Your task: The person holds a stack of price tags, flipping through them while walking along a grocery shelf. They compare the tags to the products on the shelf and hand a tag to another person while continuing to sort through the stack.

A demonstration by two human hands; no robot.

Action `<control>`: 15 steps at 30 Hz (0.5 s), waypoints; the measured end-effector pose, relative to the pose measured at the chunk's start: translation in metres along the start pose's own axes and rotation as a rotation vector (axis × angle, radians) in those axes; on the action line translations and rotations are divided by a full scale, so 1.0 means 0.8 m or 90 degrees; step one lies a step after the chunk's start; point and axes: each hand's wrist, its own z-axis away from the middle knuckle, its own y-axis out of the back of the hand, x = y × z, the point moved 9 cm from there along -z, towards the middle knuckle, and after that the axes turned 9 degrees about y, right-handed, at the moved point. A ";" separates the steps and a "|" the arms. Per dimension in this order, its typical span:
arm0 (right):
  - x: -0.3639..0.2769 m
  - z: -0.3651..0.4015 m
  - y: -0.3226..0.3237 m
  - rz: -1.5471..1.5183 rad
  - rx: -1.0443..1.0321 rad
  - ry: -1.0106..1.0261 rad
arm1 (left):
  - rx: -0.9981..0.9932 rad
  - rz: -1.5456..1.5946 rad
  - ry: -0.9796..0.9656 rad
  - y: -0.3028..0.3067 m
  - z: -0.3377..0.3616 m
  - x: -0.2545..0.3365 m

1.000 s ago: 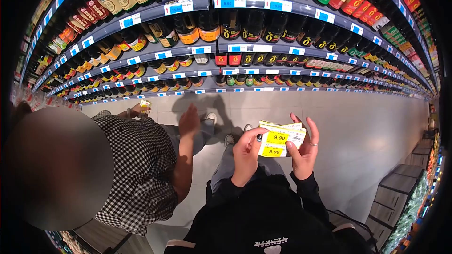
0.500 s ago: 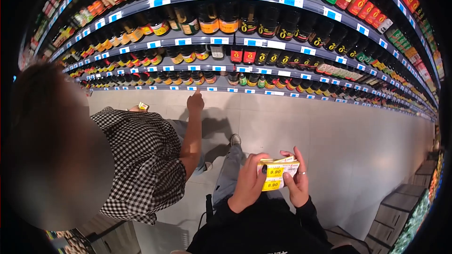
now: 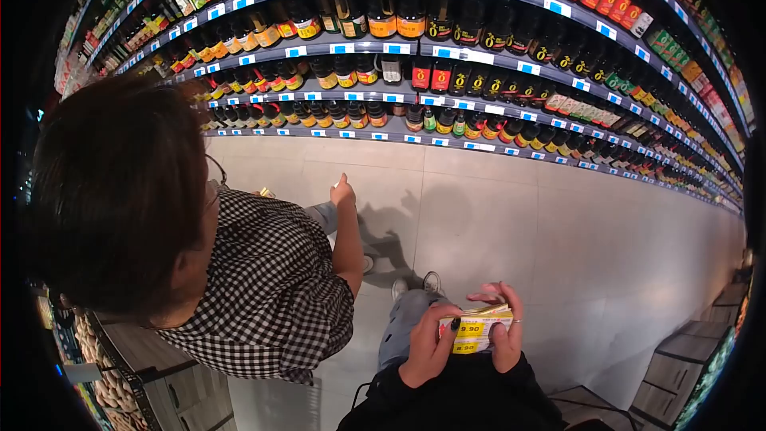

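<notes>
Between my two hands I hold a stack of yellow and white price tags (image 3: 471, 330), with 9.90 and 8.90 printed on the ones facing up. My left hand (image 3: 429, 345) grips the stack's left edge, thumb on the front. On the right edge, my right hand (image 3: 507, 335) pinches the stack with its thumb in front; a ring shows on one finger, and its other fingers are at the back of the tags.
A person in a checked shirt (image 3: 263, 271) stands at my left, one hand (image 3: 343, 191) pointing forward. Ahead, long shelves (image 3: 471, 56) carry rows of sauce bottles and jars. Wooden cabinets (image 3: 670, 359) line the lower right, and another wooden cabinet (image 3: 187, 399) is behind the person.
My hands and the tags sit lower in view, and the tags are tilted more. The other person's pointing hand has dropped away from the shelf, and their head has turned.
</notes>
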 end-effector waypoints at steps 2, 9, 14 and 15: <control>-0.021 0.012 -0.011 -0.024 -0.007 0.038 | 0.004 0.015 -0.048 0.004 0.021 0.016; -0.090 0.055 -0.118 -0.078 -0.046 0.114 | 0.011 0.182 -0.077 0.088 0.090 0.076; -0.107 0.091 -0.155 -0.139 -0.076 0.132 | -0.032 0.134 -0.200 0.112 0.137 0.082; -0.112 0.100 -0.159 -0.143 -0.105 0.168 | -0.033 0.149 -0.216 0.114 0.146 0.083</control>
